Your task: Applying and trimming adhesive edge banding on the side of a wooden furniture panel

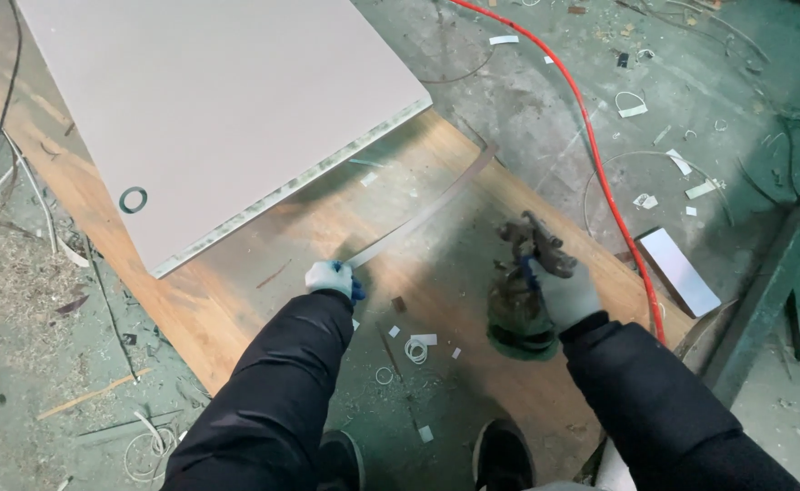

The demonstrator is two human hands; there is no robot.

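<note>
On the wooden board (236, 300) beside the white panel (227, 118), a thin edging strip (418, 215) is pinched in the left hand (332, 277), fingers closed. A grimy spray gun (532, 255) is gripped by the right hand (568, 291). Spray could be misdirected onto the panel face if the strip sags.

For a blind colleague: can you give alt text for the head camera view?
A gloved left hand pinches a thin strip on a wooden board, while the right hand grips a dirty spray gun. A pale panel lies beside.
</note>
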